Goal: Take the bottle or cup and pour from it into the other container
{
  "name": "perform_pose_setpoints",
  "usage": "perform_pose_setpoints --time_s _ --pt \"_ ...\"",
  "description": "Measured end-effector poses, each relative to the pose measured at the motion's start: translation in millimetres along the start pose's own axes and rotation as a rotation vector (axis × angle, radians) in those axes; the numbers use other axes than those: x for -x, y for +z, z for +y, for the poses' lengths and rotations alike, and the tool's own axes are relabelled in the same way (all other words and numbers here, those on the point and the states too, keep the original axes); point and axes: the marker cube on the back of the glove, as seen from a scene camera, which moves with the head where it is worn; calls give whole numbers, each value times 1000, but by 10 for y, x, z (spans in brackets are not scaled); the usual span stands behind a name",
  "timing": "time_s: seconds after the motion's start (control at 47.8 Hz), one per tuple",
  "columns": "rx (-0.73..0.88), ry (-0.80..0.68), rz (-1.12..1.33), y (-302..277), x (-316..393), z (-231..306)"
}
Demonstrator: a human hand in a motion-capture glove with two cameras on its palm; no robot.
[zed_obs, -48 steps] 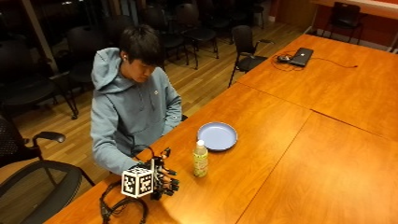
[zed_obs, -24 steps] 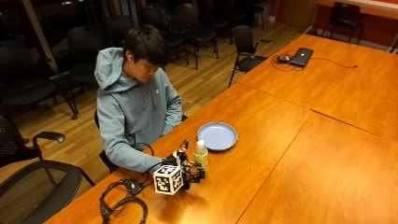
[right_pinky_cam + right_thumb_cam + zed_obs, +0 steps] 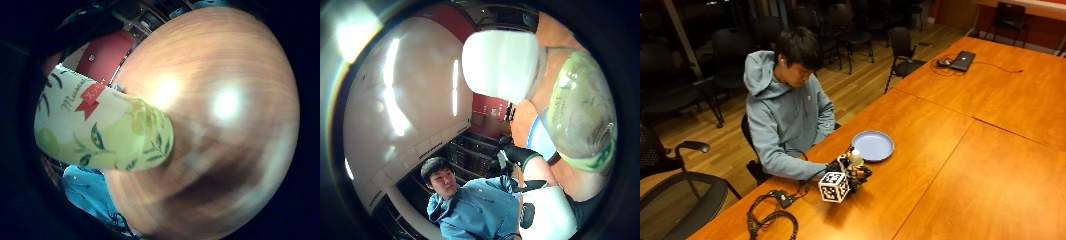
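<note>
Outside view: 1 bottle (image 3: pixel 855 158); 1 plate (image 3: pixel 873 146); grip (image 3: pixel 848 172) clasps bottle.

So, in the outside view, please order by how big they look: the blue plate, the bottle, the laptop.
1. The blue plate, clearly largest.
2. The laptop, though it lies far from the camera, so it may really be bigger.
3. The bottle, mostly hidden by the gloved right hand; only its top shows.
</note>
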Motion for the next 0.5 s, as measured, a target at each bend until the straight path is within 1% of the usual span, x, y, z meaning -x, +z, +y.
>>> perform_pose_setpoints --time_s 0.146,0.272,0.397,0.502 --pt "-84 -5 -35 131 26 -78" --pt "-83 -8 -11 260 76 -100" --pt "-10 -15 65 405 238 -125" --pt "75 -47 191 572 376 -115"
